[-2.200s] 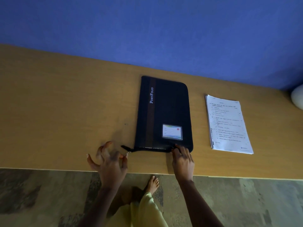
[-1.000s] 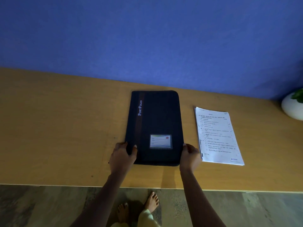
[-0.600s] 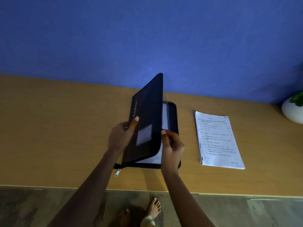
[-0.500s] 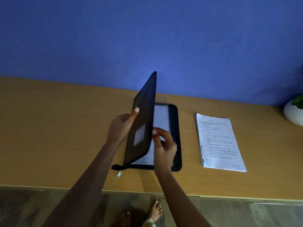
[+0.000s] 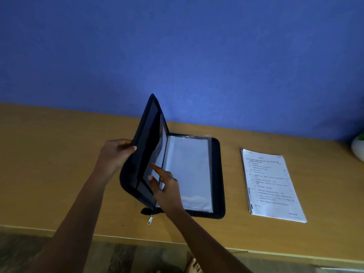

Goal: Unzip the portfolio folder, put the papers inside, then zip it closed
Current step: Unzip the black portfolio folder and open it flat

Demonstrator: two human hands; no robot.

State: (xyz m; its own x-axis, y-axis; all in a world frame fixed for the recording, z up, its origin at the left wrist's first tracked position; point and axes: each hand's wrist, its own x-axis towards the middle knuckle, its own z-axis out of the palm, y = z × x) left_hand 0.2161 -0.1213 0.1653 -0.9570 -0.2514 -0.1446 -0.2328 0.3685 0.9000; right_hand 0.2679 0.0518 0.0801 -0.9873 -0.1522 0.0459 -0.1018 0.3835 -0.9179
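Observation:
The black portfolio folder (image 5: pixel 217 174) lies unzipped on the wooden table, its front cover (image 5: pixel 146 146) raised nearly upright. My left hand (image 5: pixel 114 154) grips the cover's outer edge. My right hand (image 5: pixel 167 188) is inside the folder with fingers spread, touching the clear plastic sleeves (image 5: pixel 189 170) near the spine. The silver zip pull (image 5: pixel 150 219) hangs at the near left corner. The stack of printed papers (image 5: pixel 271 184) lies flat to the right of the folder, untouched.
A white pot with a green plant (image 5: pixel 358 148) sits at the far right edge by the blue wall. The table's front edge (image 5: pixel 118 236) runs just below the folder, with floor and a bare foot (image 5: pixel 194 266) beneath.
The zip was pulled round and the flat folder was opened. My left hand swung the cover up and leftward, and my right hand moved from the cover's edge onto the inner sleeves.

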